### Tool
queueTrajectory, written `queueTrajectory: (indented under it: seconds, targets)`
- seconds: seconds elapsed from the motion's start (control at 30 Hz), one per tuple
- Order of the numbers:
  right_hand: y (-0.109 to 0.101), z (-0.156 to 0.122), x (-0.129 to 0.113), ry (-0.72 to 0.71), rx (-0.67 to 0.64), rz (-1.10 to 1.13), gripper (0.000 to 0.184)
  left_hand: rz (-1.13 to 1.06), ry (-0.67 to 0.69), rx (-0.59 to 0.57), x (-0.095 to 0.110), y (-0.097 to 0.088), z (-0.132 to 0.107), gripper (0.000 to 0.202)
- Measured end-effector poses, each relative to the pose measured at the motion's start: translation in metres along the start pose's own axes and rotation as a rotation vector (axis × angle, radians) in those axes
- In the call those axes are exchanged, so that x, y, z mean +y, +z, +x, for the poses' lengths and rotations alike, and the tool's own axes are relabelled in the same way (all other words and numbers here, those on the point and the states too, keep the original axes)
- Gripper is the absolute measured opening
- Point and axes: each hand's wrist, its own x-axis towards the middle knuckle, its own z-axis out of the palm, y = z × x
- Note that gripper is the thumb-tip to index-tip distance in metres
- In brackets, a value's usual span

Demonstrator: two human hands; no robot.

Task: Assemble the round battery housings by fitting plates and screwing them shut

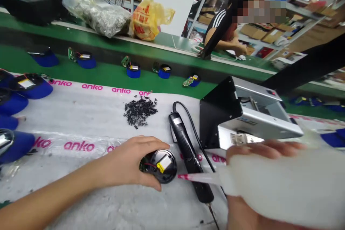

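Observation:
My left hand (134,161) is wrapped round the side of a round black housing (171,172), thumb and fingers at its edge. A small silver and yellow battery (164,164) sits on top of it, with red wires and a bit of green circuit board by my palm. In my right hand (264,150) is a large white squeeze bottle (288,183), tilted on its side. Its thin nozzle (201,177) points left, and the red tip is close to the housing's right edge. Whether the tip touches it, I cannot tell.
A black electric screwdriver (185,143) with a cord lies behind the nozzle. Past it stands a silver and black machine (242,111). Black scraps (140,111) are piled on the white sheet (88,115). Blue-based units (133,72) line the green belt (107,73). A person (223,32) sits opposite.

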Motion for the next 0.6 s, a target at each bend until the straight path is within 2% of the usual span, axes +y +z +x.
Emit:
queueTrajectory:
  seconds: [0.07,0.13,0.2,0.4,0.5,0.6]
  targets:
    - [0.015,-0.011,0.002,0.087,0.095,0.31,0.073,-0.011,-0.025,-0.007,-0.001,-0.002,0.0,0.071]
    - [0.025,-0.014,0.003,0.178,0.191,0.614,0.071,-0.014,-0.038,-0.008,-0.002,-0.003,0.001,0.069]
    - [0.03,-0.013,0.002,0.233,0.215,0.746,0.067,-0.016,-0.038,-0.008,-0.002,-0.004,0.001,0.067]
    - [0.031,-0.014,0.011,0.178,0.171,0.71,0.07,-0.015,-0.005,-0.003,-0.003,-0.003,0.001,0.067]
    - [0.025,-0.019,0.016,0.149,0.148,0.6,0.072,-0.015,-0.033,-0.002,-0.001,-0.004,0.001,0.069]
    - [0.019,-0.022,0.018,0.208,0.112,0.428,0.082,-0.002,-0.07,-0.003,0.002,-0.005,0.001,0.068]
